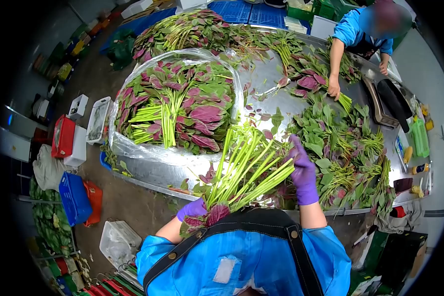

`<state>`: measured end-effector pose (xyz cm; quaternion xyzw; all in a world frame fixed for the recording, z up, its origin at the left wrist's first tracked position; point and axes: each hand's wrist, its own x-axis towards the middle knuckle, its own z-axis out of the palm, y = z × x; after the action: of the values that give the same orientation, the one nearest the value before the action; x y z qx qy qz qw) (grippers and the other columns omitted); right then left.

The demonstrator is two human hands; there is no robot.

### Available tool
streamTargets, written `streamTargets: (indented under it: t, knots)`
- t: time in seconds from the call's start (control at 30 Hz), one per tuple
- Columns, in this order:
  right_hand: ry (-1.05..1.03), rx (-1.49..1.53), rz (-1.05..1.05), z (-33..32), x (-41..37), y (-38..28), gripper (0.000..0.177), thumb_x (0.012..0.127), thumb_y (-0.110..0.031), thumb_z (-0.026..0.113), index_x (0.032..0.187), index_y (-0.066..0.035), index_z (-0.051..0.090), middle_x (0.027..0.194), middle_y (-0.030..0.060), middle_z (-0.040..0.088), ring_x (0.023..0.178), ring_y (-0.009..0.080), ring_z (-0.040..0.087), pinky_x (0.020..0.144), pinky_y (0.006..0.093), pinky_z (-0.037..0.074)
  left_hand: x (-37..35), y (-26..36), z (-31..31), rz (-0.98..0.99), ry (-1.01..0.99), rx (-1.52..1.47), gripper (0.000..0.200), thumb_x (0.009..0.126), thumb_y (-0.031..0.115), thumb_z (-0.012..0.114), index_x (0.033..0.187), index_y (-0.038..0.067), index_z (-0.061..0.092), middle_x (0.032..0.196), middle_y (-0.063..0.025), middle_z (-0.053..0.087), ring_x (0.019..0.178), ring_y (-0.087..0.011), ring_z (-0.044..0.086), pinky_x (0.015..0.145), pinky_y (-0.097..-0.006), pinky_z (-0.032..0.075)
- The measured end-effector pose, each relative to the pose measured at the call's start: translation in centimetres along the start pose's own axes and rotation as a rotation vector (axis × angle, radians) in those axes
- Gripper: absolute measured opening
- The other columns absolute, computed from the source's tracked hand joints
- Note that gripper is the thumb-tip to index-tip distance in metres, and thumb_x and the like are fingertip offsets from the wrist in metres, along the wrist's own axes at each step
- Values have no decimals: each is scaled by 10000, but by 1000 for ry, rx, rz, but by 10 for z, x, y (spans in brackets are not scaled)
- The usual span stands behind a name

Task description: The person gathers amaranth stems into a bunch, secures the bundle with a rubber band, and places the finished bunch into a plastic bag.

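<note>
My left hand (pixel 192 209), in a purple glove, grips a bundle of red-and-green leafy stalks (pixel 244 170) near its leaf end, close to my apron. The green stems fan up and away from me over the steel table (pixel 153 172). My right hand (pixel 303 172), also gloved in purple, presses against the cut stem ends on the bundle's right side. Beyond the bundle lies a large pile of the same greens (pixel 177 106) in a clear plastic bag.
A loose heap of greens (pixel 348 153) covers the table to my right. Another heap (pixel 187 29) lies at the far end. A person in blue (pixel 357 29) handles stalks across the table. Red, white and blue crates (pixel 74 143) stand on the floor at left.
</note>
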<state>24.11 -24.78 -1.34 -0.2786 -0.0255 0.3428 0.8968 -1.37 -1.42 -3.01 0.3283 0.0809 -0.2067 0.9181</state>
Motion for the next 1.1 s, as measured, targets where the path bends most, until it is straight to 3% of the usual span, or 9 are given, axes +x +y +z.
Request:
streamTargets:
  t: [0.1,0.2,0.33,0.63,0.7,0.77,0.83,1.03,1.1]
  knots:
    - [65,-110,-206,-21,7,-10,673,640,60,554,1282,23,355,889,89,538,788,162,558,761,258,469,-1,0,0,10,4,16,667,746,105,641,1323,14,320,1289,-94,421,1151,-179,424,971,-291,331]
    - [56,-1641,-742,32,-10,-15,370,681,-93,662,1037,-93,565,920,68,577,902,207,537,800,313,441,-1,0,1,17,4,27,648,758,102,630,1322,13,323,1285,-95,425,1145,-178,430,968,-290,335]
    - [-578,-1811,-459,64,-31,20,384,683,-353,711,952,-103,596,874,60,599,872,260,548,843,383,375,2,1,4,4,0,31,623,774,98,615,1319,12,327,1280,-95,430,1137,-177,437,964,-288,341]
    - [-710,-1567,7,65,-30,49,617,671,-295,728,1155,-30,453,803,99,619,793,305,593,680,386,461,4,0,9,-9,-1,45,572,806,90,585,1314,11,334,1269,-96,440,1121,-174,451,956,-286,353]
    - [-805,-1509,119,67,-27,47,589,676,-218,710,1168,-30,449,772,96,626,756,295,601,667,383,465,10,6,16,-109,68,111,918,614,265,798,1341,29,290,1317,-86,389,1182,-169,384,989,-301,307]
    - [-849,-1558,89,77,-25,38,557,680,-155,671,1182,-61,449,765,102,634,738,293,604,663,382,465,12,13,19,-112,27,157,920,619,275,795,1343,30,283,1321,-84,382,1183,-172,385,995,-298,300]
    - [-1008,-1794,-94,78,-26,28,513,683,-139,650,1165,-107,479,789,103,640,724,292,610,646,376,471,16,21,33,43,-127,151,493,854,104,543,1305,28,358,1255,-79,450,1096,-155,464,935,-265,369]
    - [-632,-1560,262,41,-1,-27,123,685,-120,620,802,-133,655,717,70,632,616,236,602,557,344,466,16,10,18,49,-41,269,664,790,199,647,1336,30,309,1322,-80,383,1171,-154,391,987,-276,296]
    - [-423,-2003,79,14,19,-31,167,655,-44,653,812,-101,641,768,72,643,687,256,617,618,313,484,17,6,8,64,-74,254,707,769,224,671,1340,29,302,1333,-78,370,1187,-155,371,997,-283,278]
